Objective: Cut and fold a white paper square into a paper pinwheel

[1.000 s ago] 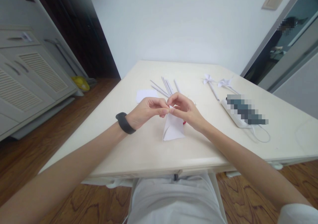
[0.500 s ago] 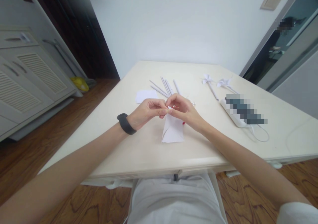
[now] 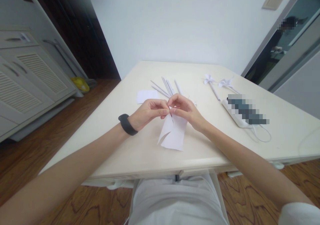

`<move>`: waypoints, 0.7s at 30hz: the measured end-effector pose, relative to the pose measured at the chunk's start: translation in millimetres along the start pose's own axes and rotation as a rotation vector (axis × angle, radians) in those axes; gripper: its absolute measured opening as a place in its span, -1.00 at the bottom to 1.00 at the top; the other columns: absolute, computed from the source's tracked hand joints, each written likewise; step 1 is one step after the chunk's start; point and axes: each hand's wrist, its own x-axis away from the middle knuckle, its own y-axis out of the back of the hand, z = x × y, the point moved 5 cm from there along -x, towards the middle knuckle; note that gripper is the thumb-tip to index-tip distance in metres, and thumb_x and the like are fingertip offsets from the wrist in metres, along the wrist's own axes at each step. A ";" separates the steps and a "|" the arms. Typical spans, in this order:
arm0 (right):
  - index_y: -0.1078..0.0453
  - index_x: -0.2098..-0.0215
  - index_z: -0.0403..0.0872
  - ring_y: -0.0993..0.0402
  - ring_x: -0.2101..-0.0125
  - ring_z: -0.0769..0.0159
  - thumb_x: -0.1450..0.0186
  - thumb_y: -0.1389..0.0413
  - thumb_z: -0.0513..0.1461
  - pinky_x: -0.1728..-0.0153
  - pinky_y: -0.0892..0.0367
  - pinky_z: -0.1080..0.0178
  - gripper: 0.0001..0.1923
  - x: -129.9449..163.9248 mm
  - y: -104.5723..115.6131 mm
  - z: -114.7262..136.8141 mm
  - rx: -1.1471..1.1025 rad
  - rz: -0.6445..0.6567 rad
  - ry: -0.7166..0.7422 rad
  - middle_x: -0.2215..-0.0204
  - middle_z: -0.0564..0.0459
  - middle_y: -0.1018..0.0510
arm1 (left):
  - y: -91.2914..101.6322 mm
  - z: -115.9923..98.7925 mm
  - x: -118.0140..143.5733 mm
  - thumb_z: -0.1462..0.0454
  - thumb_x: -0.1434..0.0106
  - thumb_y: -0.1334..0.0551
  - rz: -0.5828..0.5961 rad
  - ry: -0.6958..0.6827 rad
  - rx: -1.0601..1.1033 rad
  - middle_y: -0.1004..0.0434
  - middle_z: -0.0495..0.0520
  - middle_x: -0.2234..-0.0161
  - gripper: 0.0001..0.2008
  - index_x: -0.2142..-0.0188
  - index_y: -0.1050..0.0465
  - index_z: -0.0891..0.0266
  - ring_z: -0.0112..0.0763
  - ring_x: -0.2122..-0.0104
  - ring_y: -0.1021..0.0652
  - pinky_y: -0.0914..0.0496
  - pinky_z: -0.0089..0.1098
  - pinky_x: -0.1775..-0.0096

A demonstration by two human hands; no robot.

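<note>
A white sheet of paper with cuts [image 3: 173, 134] hangs above the cream table [image 3: 140, 151], pinched at its top by both hands. My left hand [image 3: 147, 113], with a black band on its wrist, and my right hand [image 3: 186, 112] meet fingertip to fingertip over the paper's upper corners. The lower flaps of the paper spread out below the fingers. What the fingertips hold between them is too small to tell apart from the paper.
Several white rolled paper sticks [image 3: 166, 87] and a loose white sheet [image 3: 147, 95] lie behind the hands. Two finished white pinwheels [image 3: 212, 82] lie at the right back, next to a white power strip [image 3: 240, 115] with its cable. Cabinets stand at the left.
The paper has unfolded: its lower part dropped and spread into separate flaps. Both hands stayed almost in place at the paper's top.
</note>
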 end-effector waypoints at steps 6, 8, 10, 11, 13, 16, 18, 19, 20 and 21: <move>-0.28 0.26 -0.06 -0.34 0.34 0.37 -0.22 -0.07 -0.24 0.32 -0.22 0.30 -0.89 -0.7 4.8 1.8 0.006 -0.034 0.025 0.37 0.09 -0.39 | -0.1 -1.3 -0.1 0.27 -0.09 -0.30 0.003 -0.024 -0.044 -0.32 -0.05 0.57 -0.86 0.52 -0.43 0.30 -0.53 0.51 -0.35 -0.21 -0.47 0.42; -0.29 0.27 -0.06 -0.34 0.34 0.36 -0.22 -0.06 -0.24 0.32 -0.22 0.29 -0.89 -0.9 6.2 2.0 0.014 -0.047 0.019 0.36 0.09 -0.39 | -0.3 -0.5 -0.2 0.26 -0.09 -0.30 0.007 -0.014 -0.053 -0.32 -0.05 0.57 -0.85 0.52 -0.44 0.30 -0.53 0.51 -0.34 -0.21 -0.47 0.42; -0.29 0.27 -0.05 -0.34 0.34 0.36 -0.22 -0.06 -0.25 0.32 -0.23 0.29 -0.90 -1.2 7.4 2.1 0.028 -0.065 0.009 0.36 0.09 -0.39 | -0.6 -0.5 -0.3 0.24 -0.09 -0.30 0.011 -0.009 -0.064 -0.32 -0.04 0.57 -0.84 0.52 -0.44 0.30 -0.52 0.52 -0.34 -0.22 -0.46 0.42; -0.30 0.28 -0.05 -0.34 0.34 0.36 -0.21 -0.05 -0.25 0.33 -0.23 0.29 -0.91 -1.3 8.1 2.2 0.035 -0.075 0.002 0.37 0.09 -0.39 | -0.9 -1.0 -0.3 0.24 -0.09 -0.30 0.011 -0.009 -0.070 -0.32 -0.04 0.57 -0.84 0.52 -0.44 0.30 -0.51 0.52 -0.33 -0.21 -0.46 0.42; -0.30 0.29 -0.05 -0.34 0.37 0.38 -0.21 -0.05 -0.27 0.35 -0.23 0.30 -0.91 -1.5 9.2 2.1 0.040 -0.092 -0.019 0.38 0.10 -0.39 | -1.0 -2.5 -0.5 0.23 -0.09 -0.30 0.005 -0.014 -0.080 -0.32 -0.03 0.55 -0.82 0.52 -0.43 0.30 -0.51 0.51 -0.32 -0.21 -0.45 0.42; -0.30 0.32 -0.06 -0.32 0.41 0.40 -0.20 -0.05 -0.28 0.38 -0.23 0.33 -0.94 -2.0 11.5 2.1 0.040 -0.128 -0.046 0.41 0.12 -0.37 | 0.1 -5.4 -1.0 0.22 -0.09 -0.30 -0.013 -0.024 -0.092 -0.33 -0.02 0.52 -0.82 0.52 -0.42 0.30 -0.50 0.50 -0.33 -0.21 -0.45 0.42; -0.30 0.34 -0.07 -0.30 0.42 0.42 -0.21 -0.03 -0.26 0.38 -0.23 0.34 -0.95 -2.5 14.2 2.6 0.043 -0.165 -0.049 0.42 0.12 -0.36 | 2.1 -7.0 -1.3 0.22 -0.09 -0.29 -0.027 -0.027 -0.107 -0.32 -0.02 0.53 -0.82 0.52 -0.40 0.30 -0.50 0.50 -0.32 -0.21 -0.45 0.42; -0.30 0.35 -0.07 -0.30 0.42 0.42 -0.23 -0.02 -0.24 0.38 -0.22 0.34 -0.94 -2.8 15.6 2.9 0.048 -0.183 -0.049 0.43 0.12 -0.36 | 3.5 -7.6 -1.4 0.22 -0.10 -0.29 -0.034 -0.026 -0.117 -0.31 -0.03 0.55 -0.82 0.52 -0.40 0.30 -0.50 0.51 -0.32 -0.21 -0.44 0.42; -0.30 0.36 -0.08 -0.30 0.42 0.42 -0.24 0.00 -0.22 0.39 -0.22 0.35 -0.91 -3.1 16.8 3.0 0.051 -0.195 -0.051 0.43 0.12 -0.36 | 5.0 -8.2 -1.4 0.22 -0.11 -0.28 -0.044 -0.024 -0.125 -0.31 -0.04 0.56 -0.81 0.52 -0.39 0.29 -0.50 0.52 -0.31 -0.20 -0.44 0.43; -0.30 0.37 -0.08 -0.29 0.42 0.42 -0.25 0.01 -0.20 0.39 -0.22 0.35 -0.88 -3.5 17.8 3.0 0.054 -0.202 -0.053 0.42 0.11 -0.36 | 6.5 -8.8 -1.3 0.22 -0.12 -0.27 -0.056 -0.023 -0.131 -0.30 -0.05 0.57 -0.81 0.52 -0.39 0.29 -0.50 0.53 -0.31 -0.19 -0.45 0.43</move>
